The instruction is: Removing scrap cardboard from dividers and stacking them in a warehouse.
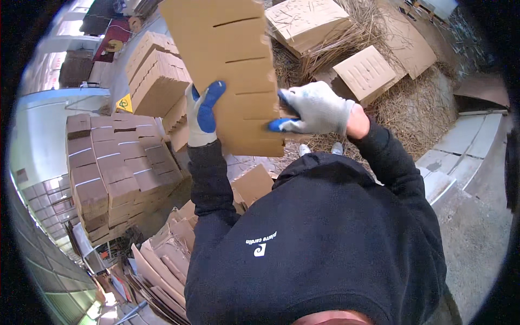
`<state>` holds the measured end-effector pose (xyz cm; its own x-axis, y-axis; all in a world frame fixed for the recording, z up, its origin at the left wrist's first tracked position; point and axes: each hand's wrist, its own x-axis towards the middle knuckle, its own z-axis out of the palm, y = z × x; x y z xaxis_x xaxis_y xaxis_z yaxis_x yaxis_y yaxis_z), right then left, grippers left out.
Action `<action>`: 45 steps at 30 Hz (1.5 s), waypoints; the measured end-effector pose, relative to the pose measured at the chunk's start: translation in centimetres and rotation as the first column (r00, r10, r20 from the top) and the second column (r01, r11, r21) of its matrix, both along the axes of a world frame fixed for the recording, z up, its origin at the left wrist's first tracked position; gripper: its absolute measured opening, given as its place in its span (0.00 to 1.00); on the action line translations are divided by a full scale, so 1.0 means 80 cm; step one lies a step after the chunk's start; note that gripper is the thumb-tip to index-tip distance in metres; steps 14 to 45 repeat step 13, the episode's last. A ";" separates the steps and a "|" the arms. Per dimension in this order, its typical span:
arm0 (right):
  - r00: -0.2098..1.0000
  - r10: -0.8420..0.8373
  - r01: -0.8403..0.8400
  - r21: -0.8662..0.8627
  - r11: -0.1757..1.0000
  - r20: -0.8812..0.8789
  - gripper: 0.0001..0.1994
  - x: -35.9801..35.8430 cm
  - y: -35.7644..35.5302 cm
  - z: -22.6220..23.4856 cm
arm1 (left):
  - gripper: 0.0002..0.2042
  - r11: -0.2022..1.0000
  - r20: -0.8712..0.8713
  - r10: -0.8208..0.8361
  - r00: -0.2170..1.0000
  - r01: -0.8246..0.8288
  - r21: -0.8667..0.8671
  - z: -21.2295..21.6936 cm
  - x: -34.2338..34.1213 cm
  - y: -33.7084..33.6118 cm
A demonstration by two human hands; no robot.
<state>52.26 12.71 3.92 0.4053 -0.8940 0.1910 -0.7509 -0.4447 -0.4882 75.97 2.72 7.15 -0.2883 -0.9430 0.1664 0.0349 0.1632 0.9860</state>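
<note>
A tall brown cardboard sheet (227,59) with a row of cut slots stands up in front of me. My left hand (202,116), in a white glove with blue palm coating, grips its left edge, the thumb lying over the face. At the right edge, my right hand (319,111) in a matching glove pinches a small piece of cardboard (288,111) between thumb and fingers. Whether that piece is joined to the sheet I cannot tell. The right edge looks ragged, and the left fingers behind the sheet are hidden.
Strapped cardboard stacks (116,162) stand at left, with more slotted stacks (157,81) beyond. Far right, a stack of sheets (306,21) and a smaller slotted stack (365,73) sit among heaped cardboard strips (417,114). Loose flat cardboard (162,265) leans near my left side.
</note>
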 end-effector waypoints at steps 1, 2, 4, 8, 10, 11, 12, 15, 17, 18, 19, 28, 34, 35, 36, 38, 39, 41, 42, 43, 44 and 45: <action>0.998 0.055 -0.053 0.066 0.996 -0.034 0.29 0.001 0.004 0.006 | 0.15 0.999 0.009 -0.042 0.999 0.042 0.016 0.004 0.000 0.004; 0.991 0.136 -0.136 0.074 0.988 -0.006 0.29 0.000 0.006 0.012 | 0.17 0.996 0.017 -0.085 0.996 0.084 0.032 0.007 0.001 0.009; 0.956 0.290 -0.294 0.086 0.952 0.048 0.28 -0.004 0.012 0.017 | 0.21 0.982 -0.076 -0.148 0.986 0.155 0.104 0.005 0.001 0.018; 0.836 0.429 -0.447 -0.032 0.894 0.343 0.20 0.003 0.028 0.024 | 0.30 0.890 -0.441 -0.232 0.867 0.372 0.264 -0.018 0.012 0.014; 0.675 0.384 -0.492 -0.004 0.871 0.630 0.19 0.008 0.028 0.031 | 0.34 0.847 -0.542 -0.233 0.808 0.442 0.295 -0.057 0.038 -0.010; 0.636 0.338 -0.484 0.018 0.875 0.694 0.19 0.013 0.031 0.031 | 0.37 0.843 -0.563 -0.210 0.799 0.440 0.310 -0.080 0.053 -0.022; 0.602 0.282 -0.468 0.043 0.883 0.747 0.20 0.016 0.035 0.026 | 0.38 0.861 -0.590 -0.188 0.785 0.421 0.285 -0.090 0.047 -0.025; 0.564 0.234 -0.458 0.064 0.887 0.792 0.21 0.019 0.039 0.022 | 0.38 0.866 -0.593 -0.192 0.782 0.420 0.272 -0.088 0.046 -0.030; 0.564 0.234 -0.458 0.064 0.887 0.792 0.21 0.019 0.039 0.022 | 0.38 0.866 -0.593 -0.192 0.782 0.420 0.272 -0.088 0.046 -0.030; 0.564 0.234 -0.458 0.064 0.887 0.792 0.21 0.019 0.039 0.022 | 0.38 0.866 -0.593 -0.192 0.782 0.420 0.272 -0.088 0.046 -0.030; 0.564 0.234 -0.458 0.064 0.887 0.792 0.21 0.019 0.039 0.022 | 0.38 0.866 -0.593 -0.192 0.782 0.420 0.272 -0.088 0.046 -0.030; 0.564 0.234 -0.458 0.064 0.887 0.792 0.21 0.019 0.039 0.022 | 0.38 0.866 -0.593 -0.192 0.782 0.420 0.272 -0.088 0.046 -0.030; 0.564 0.234 -0.458 0.064 0.887 0.792 0.21 0.019 0.039 0.022 | 0.38 0.866 -0.593 -0.192 0.782 0.420 0.272 -0.088 0.046 -0.030; 0.564 0.234 -0.458 0.064 0.887 0.792 0.21 0.019 0.039 0.022 | 0.38 0.866 -0.593 -0.192 0.782 0.420 0.272 -0.088 0.046 -0.030; 0.564 0.234 -0.458 0.064 0.887 0.792 0.21 0.019 0.039 0.022 | 0.38 0.866 -0.593 -0.192 0.782 0.420 0.272 -0.088 0.046 -0.030; 0.564 0.234 -0.458 0.064 0.887 0.792 0.21 0.019 0.039 0.022 | 0.38 0.866 -0.593 -0.192 0.782 0.420 0.272 -0.088 0.046 -0.030; 0.564 0.234 -0.458 0.064 0.887 0.792 0.21 0.019 0.039 0.022 | 0.38 0.866 -0.593 -0.192 0.782 0.420 0.272 -0.088 0.046 -0.030; 0.564 0.234 -0.458 0.064 0.887 0.792 0.21 0.019 0.039 0.022 | 0.38 0.866 -0.593 -0.192 0.782 0.420 0.272 -0.088 0.046 -0.030; 0.564 0.234 -0.458 0.064 0.887 0.792 0.21 0.019 0.039 0.022 | 0.38 0.866 -0.593 -0.192 0.782 0.420 0.272 -0.088 0.046 -0.030; 0.564 0.234 -0.458 0.064 0.887 0.792 0.21 0.019 0.039 0.022 | 0.38 0.866 -0.593 -0.192 0.782 0.420 0.272 -0.088 0.046 -0.030; 0.564 0.234 -0.458 0.064 0.887 0.792 0.21 0.019 0.039 0.022 | 0.38 0.866 -0.593 -0.192 0.782 0.420 0.272 -0.088 0.046 -0.030; 0.564 0.234 -0.458 0.064 0.887 0.792 0.21 0.019 0.039 0.022 | 0.38 0.866 -0.593 -0.192 0.782 0.420 0.272 -0.088 0.046 -0.030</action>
